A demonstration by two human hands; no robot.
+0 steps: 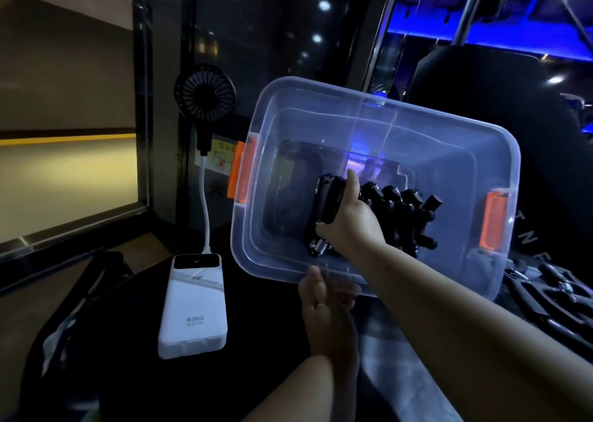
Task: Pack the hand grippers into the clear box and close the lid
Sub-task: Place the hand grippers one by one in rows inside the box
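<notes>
The right hand (349, 221) is reaching down inside the clear box (288, 126), its fingers wrapping round a black hand gripper (325, 203) and holding it low against the box floor. The left hand (322, 303) is pinching the near rim just below the right wrist, thumb on top and fingers curling underneath, and is holding the box tipped toward the person.

Immediately right of the right hand, a row of packed grippers (404, 206) is lying side by side, touching one another. The gripper in hand is probably going in at the left end of that row. It should sit best nested flat against its neighbour, handles running the same way, so nothing is standing above the rim when the lid goes on. The left hand should be steadying the tilted box so the row is not sliding.

Orange latches (239, 173) are hanging at both ends. Right of the right forearm, more loose grippers (552, 293) are waiting. Left of the left hand, a white power bank (192, 309) is feeding a small fan (205, 89).
</notes>
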